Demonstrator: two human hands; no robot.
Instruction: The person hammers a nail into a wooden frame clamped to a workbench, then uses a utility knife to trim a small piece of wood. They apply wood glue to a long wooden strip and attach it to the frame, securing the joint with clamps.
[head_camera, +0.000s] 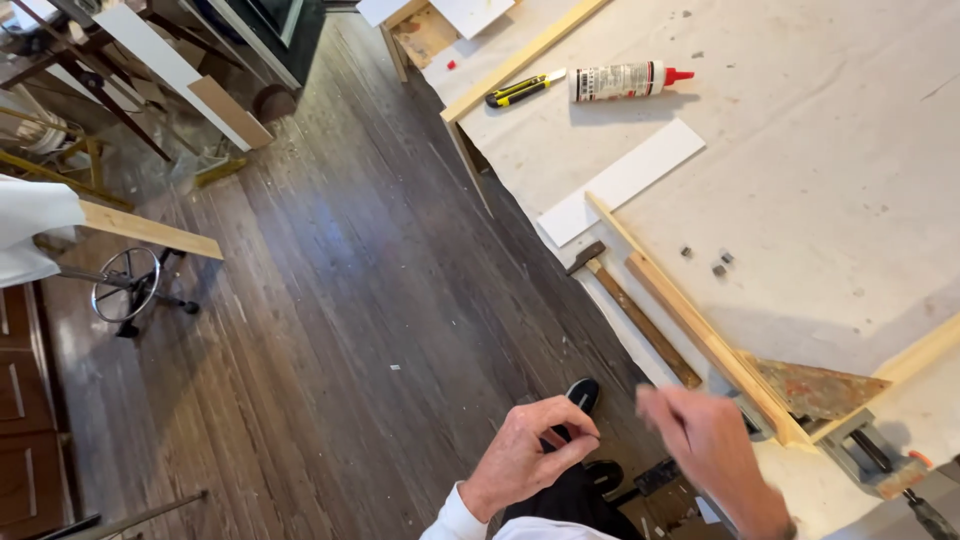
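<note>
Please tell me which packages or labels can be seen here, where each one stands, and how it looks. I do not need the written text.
Glue bottle: lies on its side at the top of the paper-covered worktable, right of a yellow-and-black utility knife; white cylinder, red nozzle, printed label around its body.
No other package, sign or screen shows.

R hand (712, 440) motion-blurred, clamp (885, 465) cut off

Single head-worn view, looking steeply down from standing height. Faces the near edge of the covered workbench (800, 200), tilted so that edge runs diagonally; dark wooden floor (330, 330) left of the workbench, seen from farther away.
</note>
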